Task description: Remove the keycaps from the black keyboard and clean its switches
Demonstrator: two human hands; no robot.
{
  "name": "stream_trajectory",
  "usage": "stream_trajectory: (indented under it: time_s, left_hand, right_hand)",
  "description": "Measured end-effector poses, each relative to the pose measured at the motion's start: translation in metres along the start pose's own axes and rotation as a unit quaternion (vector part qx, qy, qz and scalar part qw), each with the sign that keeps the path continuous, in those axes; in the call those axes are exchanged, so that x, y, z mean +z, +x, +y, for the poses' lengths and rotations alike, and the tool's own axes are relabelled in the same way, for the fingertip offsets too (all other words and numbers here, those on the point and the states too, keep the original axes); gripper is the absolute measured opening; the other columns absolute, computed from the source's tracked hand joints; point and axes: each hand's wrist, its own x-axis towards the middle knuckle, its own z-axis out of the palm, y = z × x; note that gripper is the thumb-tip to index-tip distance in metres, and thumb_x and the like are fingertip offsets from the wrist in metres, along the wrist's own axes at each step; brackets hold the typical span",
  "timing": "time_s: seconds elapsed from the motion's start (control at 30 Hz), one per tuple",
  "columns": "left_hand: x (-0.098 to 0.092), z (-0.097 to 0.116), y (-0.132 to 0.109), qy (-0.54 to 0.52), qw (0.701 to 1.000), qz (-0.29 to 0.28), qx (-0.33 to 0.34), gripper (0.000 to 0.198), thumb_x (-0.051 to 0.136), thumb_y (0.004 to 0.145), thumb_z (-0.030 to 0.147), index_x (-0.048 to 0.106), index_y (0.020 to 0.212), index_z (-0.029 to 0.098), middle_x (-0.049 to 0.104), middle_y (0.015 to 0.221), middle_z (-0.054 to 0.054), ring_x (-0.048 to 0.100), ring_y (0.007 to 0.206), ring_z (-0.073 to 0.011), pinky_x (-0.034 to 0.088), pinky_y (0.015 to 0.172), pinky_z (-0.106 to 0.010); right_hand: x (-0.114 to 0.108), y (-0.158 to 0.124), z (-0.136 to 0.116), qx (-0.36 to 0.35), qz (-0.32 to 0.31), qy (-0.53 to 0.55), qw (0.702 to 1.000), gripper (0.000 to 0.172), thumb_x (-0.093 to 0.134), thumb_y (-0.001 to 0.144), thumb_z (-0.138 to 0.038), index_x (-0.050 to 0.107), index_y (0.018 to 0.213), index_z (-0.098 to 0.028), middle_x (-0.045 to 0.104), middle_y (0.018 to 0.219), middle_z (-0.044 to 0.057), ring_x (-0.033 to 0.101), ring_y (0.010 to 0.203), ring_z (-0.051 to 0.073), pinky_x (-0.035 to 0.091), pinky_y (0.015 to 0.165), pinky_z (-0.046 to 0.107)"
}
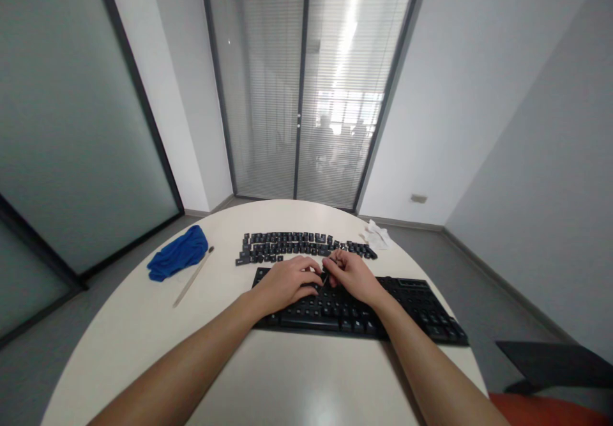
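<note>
A black keyboard [416, 308] lies on the round white table [268, 375] in front of me. My left hand [285, 282] rests on the keyboard's upper middle with its fingers curled down onto the keys. My right hand [352, 273] is beside it, fingers pinched together over the top rows; what they pinch is too small to make out. Just beyond the keyboard, rows of loose black keycaps [301, 246] are laid out on the table.
A crumpled blue cloth [178, 253] lies at the left, with a thin pale stick-like tool [192, 279] next to it. A crumpled white tissue [377, 234] sits at the far right edge. Glass doors with blinds stand behind the table. An orange seat shows at the bottom right.
</note>
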Motion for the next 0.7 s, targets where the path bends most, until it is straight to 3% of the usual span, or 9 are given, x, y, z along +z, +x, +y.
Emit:
stream_trajectory:
  time_s: [0.23, 0.37, 0.53, 0.6, 0.7]
  left_hand:
    - [0.002, -0.004, -0.003, -0.032, 0.999, -0.011, 0.01, 0.019, 0.056, 0.095, 0.034, 0.07, 0.107, 0.028, 0.066, 0.11, -0.002, 0.06, 0.103, -0.019, 0.046, 0.092, -0.031]
    - [0.003, -0.005, -0.002, -0.092, 0.994, 0.053, -0.004, 0.016, 0.062, 0.092, 0.033, 0.071, 0.102, 0.027, 0.067, 0.106, -0.001, 0.061, 0.1, -0.0171, 0.046, 0.093, -0.029]
    - [-0.001, -0.017, 0.001, -0.092, 0.967, 0.196, -0.132, 0.014, 0.065, 0.088, 0.024, 0.07, 0.101, 0.023, 0.065, 0.105, -0.002, 0.061, 0.083, -0.0148, 0.049, 0.085, -0.029]
    - [-0.001, -0.024, 0.0, -0.057, 0.958, 0.216, -0.181, 0.015, 0.065, 0.087, 0.022, 0.069, 0.101, 0.023, 0.065, 0.103, -0.002, 0.061, 0.082, -0.0158, 0.049, 0.085, -0.03]
    - [0.002, -0.035, -0.003, -0.004, 0.954, 0.192, -0.231, 0.016, 0.065, 0.086, 0.02, 0.069, 0.101, 0.023, 0.067, 0.104, -0.002, 0.062, 0.092, -0.0192, 0.048, 0.088, -0.032]
  right_hand:
    - [-0.002, -0.001, -0.004, 0.013, -0.022, 0.028, 0.999, 0.036, 0.05, 0.093, -0.051, 0.052, 0.076, -0.02, 0.064, 0.055, -0.002, 0.062, 0.052, 0.015, 0.047, 0.058, 0.026]
    - [-0.004, 0.0, -0.002, 0.026, -0.02, 0.027, 0.999, 0.034, 0.051, 0.093, -0.049, 0.052, 0.076, -0.02, 0.064, 0.056, -0.001, 0.062, 0.051, 0.015, 0.047, 0.056, 0.026]
    - [-0.004, 0.001, 0.001, 0.036, -0.008, -0.01, 0.999, 0.033, 0.051, 0.093, -0.047, 0.053, 0.075, -0.02, 0.066, 0.056, 0.001, 0.062, 0.052, 0.016, 0.046, 0.055, 0.026]
    - [-0.004, 0.0, 0.001, 0.035, -0.006, -0.025, 0.999, 0.033, 0.051, 0.093, -0.046, 0.053, 0.074, -0.02, 0.066, 0.056, 0.001, 0.062, 0.051, 0.016, 0.046, 0.056, 0.026]
    - [-0.004, 0.0, -0.001, 0.027, -0.017, -0.038, 0.999, 0.033, 0.05, 0.094, -0.045, 0.053, 0.073, -0.02, 0.066, 0.055, 0.001, 0.062, 0.051, 0.015, 0.045, 0.056, 0.026]
